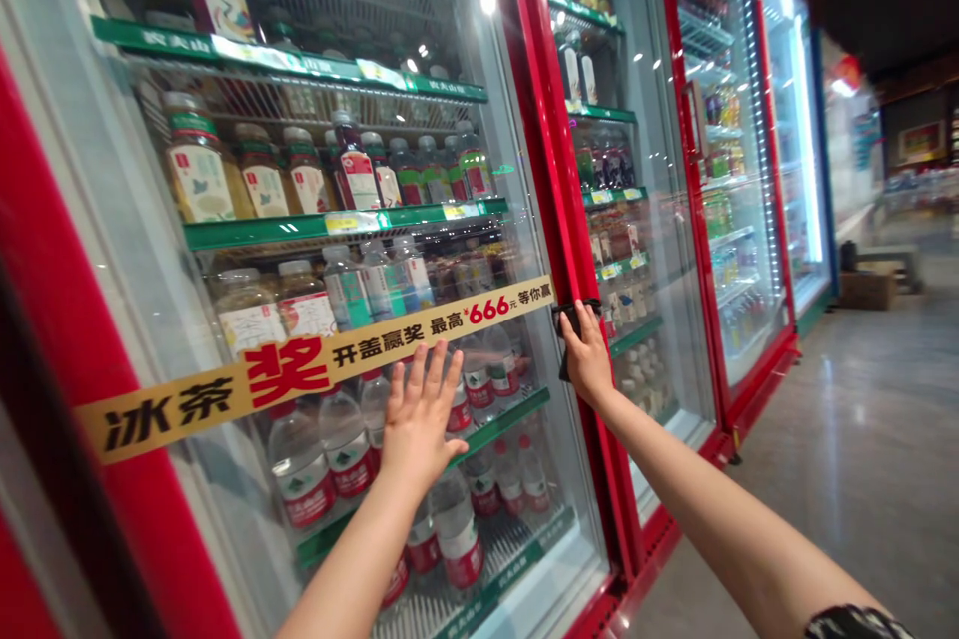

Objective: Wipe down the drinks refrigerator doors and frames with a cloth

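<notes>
My left hand [421, 419] is spread with its fingers apart, palm toward the glass door [516, 240] of a drinks fridge, just below a gold promotional strip [397, 339]. Whether the palm touches the glass is hard to tell. My right hand [586, 351] is at the red door frame [550, 120], its fingers over a black cloth-like piece [563, 365] pressed to the frame. Part of that piece is hidden under the hand. Behind the glass stand water bottles with red labels [352, 454] and tea bottles [199, 165] on green-edged shelves [345, 223].
More red-framed fridges [738, 180] line up to the right, one with a door handle [695, 120]. A grey shiny floor [846, 419] runs alongside them. Farther back, a cardboard box [867, 288] sits on the floor.
</notes>
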`<state>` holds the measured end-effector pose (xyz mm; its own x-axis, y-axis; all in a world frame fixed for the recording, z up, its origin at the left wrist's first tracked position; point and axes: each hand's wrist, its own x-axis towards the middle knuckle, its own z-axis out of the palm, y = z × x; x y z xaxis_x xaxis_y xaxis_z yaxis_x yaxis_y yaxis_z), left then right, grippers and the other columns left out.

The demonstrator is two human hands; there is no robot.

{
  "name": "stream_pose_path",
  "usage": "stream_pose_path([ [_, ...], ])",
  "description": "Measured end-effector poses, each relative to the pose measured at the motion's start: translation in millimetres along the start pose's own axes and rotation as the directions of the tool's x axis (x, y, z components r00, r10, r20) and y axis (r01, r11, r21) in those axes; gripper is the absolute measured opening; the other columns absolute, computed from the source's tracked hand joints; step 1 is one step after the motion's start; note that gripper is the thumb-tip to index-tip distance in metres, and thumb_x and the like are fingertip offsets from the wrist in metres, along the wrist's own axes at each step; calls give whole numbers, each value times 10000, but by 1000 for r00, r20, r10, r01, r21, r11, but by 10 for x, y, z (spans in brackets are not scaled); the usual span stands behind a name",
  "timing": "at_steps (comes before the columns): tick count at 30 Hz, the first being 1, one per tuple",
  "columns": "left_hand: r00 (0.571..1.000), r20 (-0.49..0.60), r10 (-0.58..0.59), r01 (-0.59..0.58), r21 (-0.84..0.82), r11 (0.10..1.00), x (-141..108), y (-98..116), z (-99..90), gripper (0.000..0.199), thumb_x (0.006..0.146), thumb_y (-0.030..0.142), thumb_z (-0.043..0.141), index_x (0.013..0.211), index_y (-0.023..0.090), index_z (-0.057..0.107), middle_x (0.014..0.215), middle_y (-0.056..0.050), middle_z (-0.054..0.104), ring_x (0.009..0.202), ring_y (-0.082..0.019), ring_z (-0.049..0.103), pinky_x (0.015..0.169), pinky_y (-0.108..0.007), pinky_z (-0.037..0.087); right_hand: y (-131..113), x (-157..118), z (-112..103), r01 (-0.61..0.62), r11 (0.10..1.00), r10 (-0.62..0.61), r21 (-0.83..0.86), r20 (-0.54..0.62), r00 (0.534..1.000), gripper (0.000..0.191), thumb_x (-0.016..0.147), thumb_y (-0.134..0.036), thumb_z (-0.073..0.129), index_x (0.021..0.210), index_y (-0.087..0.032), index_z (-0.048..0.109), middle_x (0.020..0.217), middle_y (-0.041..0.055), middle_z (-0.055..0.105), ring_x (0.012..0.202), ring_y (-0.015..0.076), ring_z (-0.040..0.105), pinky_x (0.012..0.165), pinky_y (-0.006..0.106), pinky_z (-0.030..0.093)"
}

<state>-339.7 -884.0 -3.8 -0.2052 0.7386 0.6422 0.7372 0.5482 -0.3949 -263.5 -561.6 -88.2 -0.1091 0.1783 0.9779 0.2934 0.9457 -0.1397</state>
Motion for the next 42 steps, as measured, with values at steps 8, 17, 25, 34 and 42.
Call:
stream_pose_path([
  [8,1000,12,-6,6,11,1000,-1,6,5,1494,477,580,944,1607,269,18,1695,-85,23,1570,-338,-55,1268,-533,-83,-52,-85,2,-34,999,34,10,-10,999,729,905,-1,439,1570,-292,371,1696,86,186,1557,289,181,1212,523,353],
  [17,1000,-11,7,-7,-10,1000,-4,2,-11,1529,496,562,944,1591,299,-89,1695,-65,2,1564,-335,-54,1280,-529,-60,-352,-139,-88,-36,970,35,239,10,999,712,959,-83,408,1594,-380,282,1686,44,240,1555,264,201,1201,546,365],
  [25,1000,7,11,-11,8,1000,2,9,6,1528,500,560,943,1598,288,-84,1695,-66,-40,1562,-331,-82,1272,-531,-100,-557,-737,86,-144,967,129,210,86,988,720,986,-231,472,1628,-325,159,1692,113,200,1545,324,227,1165,605,354],
  [34,1000,9,7,-7,27,1000,-6,13,10,1512,490,588,938,1613,276,-26,1696,-81,-21,1564,-335,-84,1266,-544,-103,-811,-73,103,-120,964,115,236,34,993,629,992,-284,469,1596,-326,297,1678,83,258,1530,309,271,1191,568,317],
  [42,1000,20,9,-10,38,999,-15,24,-21,1472,520,613,913,1618,259,-1,1696,-88,-14,1563,-342,-75,1270,-549,-76,-596,-451,-6,27,963,-61,269,120,991,635,952,-250,533,1560,-352,384,1656,44,323,1502,305,332,1184,550,357],
])
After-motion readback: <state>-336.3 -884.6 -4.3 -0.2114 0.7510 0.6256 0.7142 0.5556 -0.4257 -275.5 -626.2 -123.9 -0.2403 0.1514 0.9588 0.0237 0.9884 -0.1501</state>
